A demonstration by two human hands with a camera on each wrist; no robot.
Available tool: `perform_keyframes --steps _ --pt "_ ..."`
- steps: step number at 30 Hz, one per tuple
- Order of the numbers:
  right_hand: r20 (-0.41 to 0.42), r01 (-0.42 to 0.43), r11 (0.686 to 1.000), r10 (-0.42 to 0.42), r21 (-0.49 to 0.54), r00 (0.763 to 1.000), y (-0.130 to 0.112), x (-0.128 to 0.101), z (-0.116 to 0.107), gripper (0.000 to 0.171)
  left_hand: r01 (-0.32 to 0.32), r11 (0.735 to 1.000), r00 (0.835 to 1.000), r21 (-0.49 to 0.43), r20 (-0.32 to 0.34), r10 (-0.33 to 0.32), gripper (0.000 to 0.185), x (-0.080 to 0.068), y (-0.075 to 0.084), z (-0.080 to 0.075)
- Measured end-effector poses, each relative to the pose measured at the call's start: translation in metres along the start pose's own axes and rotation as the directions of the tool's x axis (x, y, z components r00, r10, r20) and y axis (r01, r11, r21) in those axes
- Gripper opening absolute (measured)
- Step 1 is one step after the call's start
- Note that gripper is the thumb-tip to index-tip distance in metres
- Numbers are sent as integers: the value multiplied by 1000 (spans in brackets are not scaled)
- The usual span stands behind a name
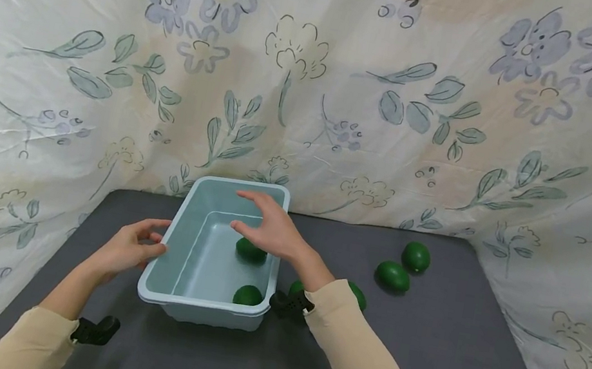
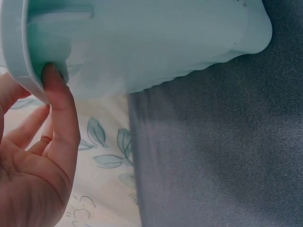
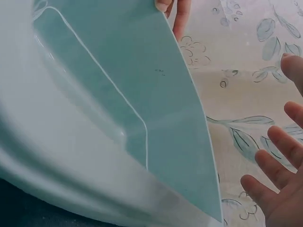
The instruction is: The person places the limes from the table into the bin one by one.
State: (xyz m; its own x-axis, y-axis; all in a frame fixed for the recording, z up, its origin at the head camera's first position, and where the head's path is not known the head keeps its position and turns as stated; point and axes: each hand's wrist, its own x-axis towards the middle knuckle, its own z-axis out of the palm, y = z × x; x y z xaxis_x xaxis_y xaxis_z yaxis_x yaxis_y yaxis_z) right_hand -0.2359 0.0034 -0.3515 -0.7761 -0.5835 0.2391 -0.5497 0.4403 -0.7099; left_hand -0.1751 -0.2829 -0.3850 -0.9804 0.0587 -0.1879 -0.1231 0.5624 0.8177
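Head view: light teal plastic tub (image 1: pixel 184 257) standing on a dark grey table cover (image 1: pixel 450 354), near the back, floral cloth (image 1: pixel 404 98) hung behind and at both sides. Left hand (image 1: pixel 129 246) at the tub's left rim, fingertips touching the edge, fingers loosely bent. Right hand (image 1: pixel 271 227) hovering over the tub's right side, fingers spread and straight, holding nothing. Two green avocados inside: one (image 1: pixel 251 250) just under the right hand, another (image 1: pixel 248 295) by the near wall. Two more avocados (image 1: pixel 392 276) on the cover well to the right, a further one (image 1: pixel 356 294) partly hidden behind the right sleeve.

Left wrist view: thumb (image 2: pixel 61 118) pressed up under the tub's rim (image 2: pixel 19 56), remaining fingers relaxed, palm showing.

Right wrist view: tub interior (image 3: pixel 104 85) filling the left, right hand's fingers (image 3: pixel 277 184) apart and empty beside the rim; left hand's fingertips (image 3: pixel 173 9) at the far edge.
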Motion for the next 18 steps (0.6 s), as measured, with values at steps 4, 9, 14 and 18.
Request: perform_keyframes --steps 4,9,14,18 --pt "-33 32 999 -32 -7 999 3 -5 -5 55 -1 1000 1000 -1 1 1 61 0 0 0" --pt "-76 59 998 -59 -11 995 5 -13 -14 55 -7 1000 1000 -1 4 7 61 1 1 -1" --pt "-97 83 996 -84 -21 992 4 -23 -23 55 -11 1000 1000 0 6 11 60 1 1 -2" --pt "-103 99 994 -103 -42 989 3 -31 -29 55 -15 1000 1000 -5 11 15 60 1 -1 -1"
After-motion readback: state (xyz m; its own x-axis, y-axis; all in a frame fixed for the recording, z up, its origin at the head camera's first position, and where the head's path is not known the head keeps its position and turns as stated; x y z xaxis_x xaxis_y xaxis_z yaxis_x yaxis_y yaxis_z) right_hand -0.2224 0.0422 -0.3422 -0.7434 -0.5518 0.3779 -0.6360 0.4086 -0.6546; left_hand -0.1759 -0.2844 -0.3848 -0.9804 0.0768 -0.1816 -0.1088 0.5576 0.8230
